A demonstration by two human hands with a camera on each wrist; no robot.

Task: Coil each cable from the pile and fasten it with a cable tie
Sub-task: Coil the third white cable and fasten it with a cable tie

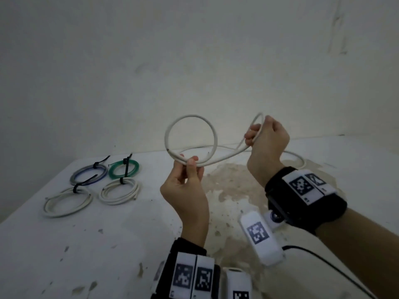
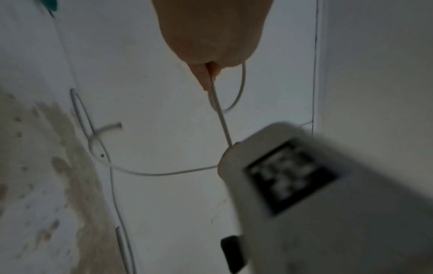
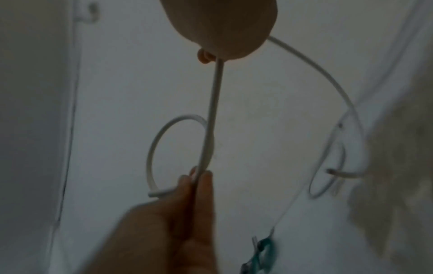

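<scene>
A white cable (image 1: 212, 130) is held up over the table, with one round loop formed in it. My left hand (image 1: 189, 161) pinches the bottom of that loop, where the strands cross, between thumb and fingers. My right hand (image 1: 255, 137) grips the cable further along, bent into a small upward bend, and the tail (image 1: 300, 158) trails on the table behind. The left wrist view shows the left hand's fingers (image 2: 206, 77) on the cable (image 2: 221, 120). In the right wrist view the cable (image 3: 214, 102) runs from my right hand down to the left hand's fingers (image 3: 206, 183).
Several finished coils lie at the table's left, each with a black tie: a grey-blue one (image 1: 88, 173), a green one (image 1: 124, 169) and two white ones (image 1: 67, 202) (image 1: 119, 190). The white table (image 1: 108, 244) has stained patches in the middle. A wall stands close behind.
</scene>
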